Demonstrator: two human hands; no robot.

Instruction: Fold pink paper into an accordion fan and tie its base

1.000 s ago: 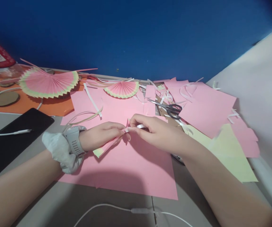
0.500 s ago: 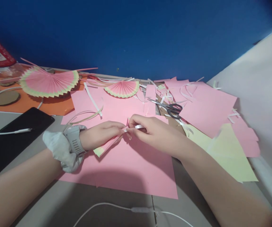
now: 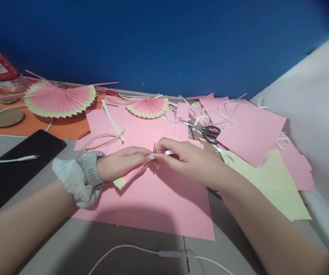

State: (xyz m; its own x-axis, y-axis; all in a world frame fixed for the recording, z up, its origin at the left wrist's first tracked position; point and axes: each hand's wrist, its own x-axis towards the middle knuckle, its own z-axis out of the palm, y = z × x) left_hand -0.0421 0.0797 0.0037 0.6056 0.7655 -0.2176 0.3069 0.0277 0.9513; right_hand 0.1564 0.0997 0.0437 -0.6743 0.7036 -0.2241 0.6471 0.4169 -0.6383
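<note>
My left hand (image 3: 124, 162) is closed around a folded pink paper strip with a yellow-green end (image 3: 123, 180), pinching it near its upper tip. A grey watch sits on that wrist. My right hand (image 3: 184, 158) meets it fingertip to fingertip and pinches a thin white strip (image 3: 168, 152) against the folded paper's tip. Both hands hover over a large pink paper sheet (image 3: 158, 202) in the middle of the table.
Scissors (image 3: 206, 131) lie just behind my right hand among pink sheets and white scraps. Two pleated pink fans (image 3: 58, 100) (image 3: 147, 107) rest at the back. A black tablet (image 3: 12, 166) with a white cable sits left; a yellow sheet (image 3: 279, 187) right; another cable (image 3: 153, 253) near.
Almost nothing has moved. My right fingers have shifted slightly on the white strip at the folded paper's tip.
</note>
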